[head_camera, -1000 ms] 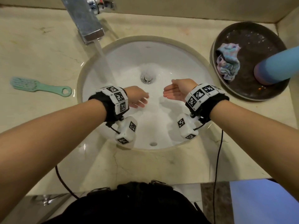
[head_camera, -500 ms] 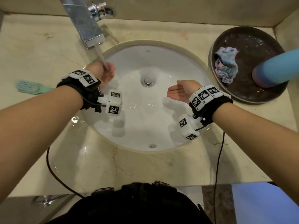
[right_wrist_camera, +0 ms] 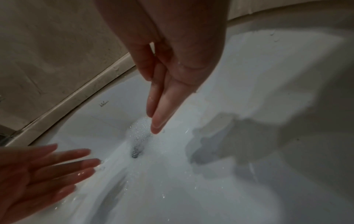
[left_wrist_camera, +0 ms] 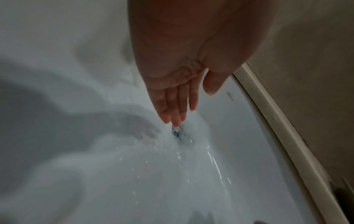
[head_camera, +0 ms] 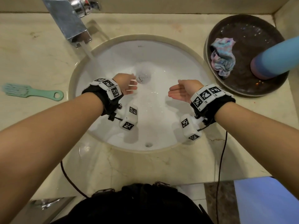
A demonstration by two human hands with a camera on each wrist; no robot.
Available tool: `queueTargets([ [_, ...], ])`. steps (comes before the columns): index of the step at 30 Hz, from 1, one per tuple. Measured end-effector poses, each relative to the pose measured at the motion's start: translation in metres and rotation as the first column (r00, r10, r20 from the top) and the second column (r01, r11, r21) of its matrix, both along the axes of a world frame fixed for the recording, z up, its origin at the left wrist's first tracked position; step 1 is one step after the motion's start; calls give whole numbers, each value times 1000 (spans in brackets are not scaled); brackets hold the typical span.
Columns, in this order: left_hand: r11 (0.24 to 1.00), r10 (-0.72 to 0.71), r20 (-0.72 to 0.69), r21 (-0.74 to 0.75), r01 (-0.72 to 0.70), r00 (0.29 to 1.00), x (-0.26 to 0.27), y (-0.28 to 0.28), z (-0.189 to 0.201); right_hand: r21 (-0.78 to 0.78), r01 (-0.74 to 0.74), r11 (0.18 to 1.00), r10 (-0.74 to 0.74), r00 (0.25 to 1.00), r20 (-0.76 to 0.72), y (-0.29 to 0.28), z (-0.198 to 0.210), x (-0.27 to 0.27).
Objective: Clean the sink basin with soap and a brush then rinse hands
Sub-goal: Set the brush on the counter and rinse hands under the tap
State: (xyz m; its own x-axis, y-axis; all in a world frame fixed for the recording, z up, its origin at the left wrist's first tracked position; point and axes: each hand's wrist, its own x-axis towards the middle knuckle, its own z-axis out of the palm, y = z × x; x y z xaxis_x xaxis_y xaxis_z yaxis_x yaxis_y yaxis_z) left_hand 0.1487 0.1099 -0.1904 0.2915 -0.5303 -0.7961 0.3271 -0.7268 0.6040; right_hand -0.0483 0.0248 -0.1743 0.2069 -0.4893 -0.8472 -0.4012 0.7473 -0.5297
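Two empty hands, left hand (head_camera: 125, 84) and right hand (head_camera: 181, 91), fingers straight, hover apart over the wet, foamy white sink basin (head_camera: 169, 62); green brush (head_camera: 30, 92) lies left on the counter (head_camera: 40, 50)

The head view is warm and moderately bright, lit from above; the white basin (head_camera: 161, 62) nearly blows out, and glare sits on the wet counter (head_camera: 84, 149) and the tap (head_camera: 71, 21). Both hands and wrist units throw soft shadows onto the porcelain. Straight lines bow toward the edges, and the forearms swell in the lower corners. The left hand (head_camera: 125, 85) is smeared by motion. Both wrist views are dimmer, greyish and grainy, with the near palm out of focus; in the right wrist view the left hand (right_wrist_camera: 44, 171) is blurred.
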Motion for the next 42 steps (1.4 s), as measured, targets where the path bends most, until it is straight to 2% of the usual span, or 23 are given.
queueTargets([
  [5, 954, 299, 0, -22, -299, 954, 43, 18, -3, 8, 5, 1000, -5, 1000, 14, -2, 1, 4],
  [8, 794, 578, -165, -109, -598, 799, 64, 30, -1, 0, -4, 1000, 4, 1000, 30, -2, 4, 9],
  [9, 761, 614, -171, -128, -636, 770, 68, 31, 1, -5, -5, 1000, 5, 999, 34, -2, 5, 10],
  [10, 759, 620, -149, -137, -637, 771, 70, 32, 2, -9, -4, 1000, 5, 999, 36, -2, 6, 10],
  [13, 835, 532, -71, -120, -537, 844, 63, 25, 2, -11, -3, 1000, 3, 999, 45, -4, 6, 9],
  [18, 971, 237, -6, -26, -237, 972, 20, -1, -2, 14, 4, 1000, -5, 998, 58, -11, 5, 1],
  [22, 998, -48, -89, -36, 45, 995, -28, -29, 7, 14, 5, 1000, -6, 999, 53, -19, 4, -8],
  [25, 992, -99, -39, -78, 96, 994, -43, -49, 11, 21, 23, 1000, -24, 998, 62, -23, 2, -14],
  [31, 988, 142, 34, -64, -140, 989, -10, -41, -1, 24, 33, 999, -35, 998, 54, -26, -1, -16],
  [35, 946, 322, 21, -40, -321, 946, 25, -11, -9, 22, 20, 1000, -21, 999, 49, -24, -1, -12],
  [38, 854, 505, -103, -83, -513, 857, 46, 5, -2, 25, 15, 1000, -17, 998, 54, -22, 0, -4],
  [42, 704, 643, -270, -162, -692, 717, 59, 13, 16, 29, 9, 1000, -11, 999, 46, -19, 0, 7],
])
